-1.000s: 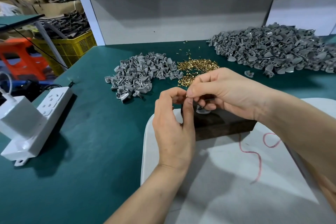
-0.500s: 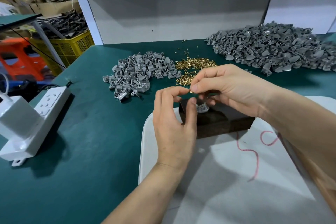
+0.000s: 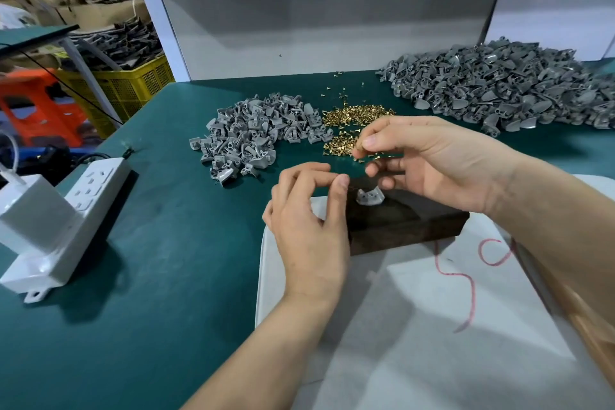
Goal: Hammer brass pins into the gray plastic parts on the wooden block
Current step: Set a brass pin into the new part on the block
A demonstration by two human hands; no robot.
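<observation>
- Looking down, we find a white board [image 3: 416, 343] nearest us on the green table [image 3: 166, 276], with a red thread [image 3: 466, 280] trailing across it.
- Our left hand [image 3: 309, 226] hovers at the wooden block's near-left corner, thumb and forefinger tips pressed together. We cannot tell whether they hold anything.
- The wooden block [image 3: 406, 226] sits at the board's far edge, with one gray plastic part [image 3: 369, 198] upright on top.
- Our right hand [image 3: 432, 160] hangs just beyond that part, thumb and forefinger pinching a brass pin [image 3: 359, 151].
- We judge the step to be seating a pin. Next, it must go down into the part's hole. No hammer is in view.
- Beyond lie loose brass pins [image 3: 352, 118], between a small gray heap [image 3: 253, 136] and a large gray heap [image 3: 499, 86].
- The widest room lies left, up to a power strip [image 3: 66, 220] at the table's edge.
</observation>
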